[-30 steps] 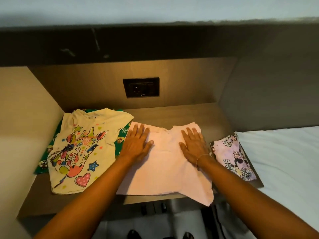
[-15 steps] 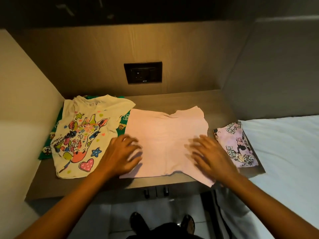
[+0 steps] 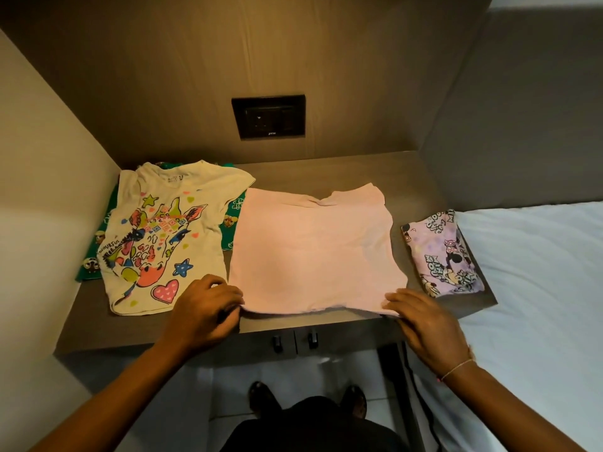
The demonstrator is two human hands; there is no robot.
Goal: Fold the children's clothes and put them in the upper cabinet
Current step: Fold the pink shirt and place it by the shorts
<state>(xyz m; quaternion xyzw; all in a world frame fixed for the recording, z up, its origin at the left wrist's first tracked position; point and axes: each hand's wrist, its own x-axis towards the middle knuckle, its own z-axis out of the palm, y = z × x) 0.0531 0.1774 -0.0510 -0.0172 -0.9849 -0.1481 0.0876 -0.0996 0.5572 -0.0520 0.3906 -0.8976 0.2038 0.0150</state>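
Note:
A plain pink shirt [image 3: 313, 249] lies flat in the middle of the grey-brown counter [image 3: 421, 171]. My left hand [image 3: 205, 309] pinches its near left hem corner, and my right hand [image 3: 421, 321] holds the near right hem corner at the counter's front edge. Left of it lies a cream shirt with a colourful giraffe print [image 3: 163, 233], spread over a green printed garment [image 3: 230, 220]. A folded lilac cartoon-print garment [image 3: 443, 256] sits at the counter's right end.
A black wall socket [image 3: 269, 117] is set in the back panel. A cream side wall [image 3: 39, 190] closes the left. A white bed [image 3: 538, 288] adjoins the right. Two cabinet door handles [image 3: 295, 340] show below the counter edge, and my shoes stand on the tiled floor.
Both hands slid from the shirt's upper part down toward me to its bottom hem and closed on the two near corners. The view tilted downward.

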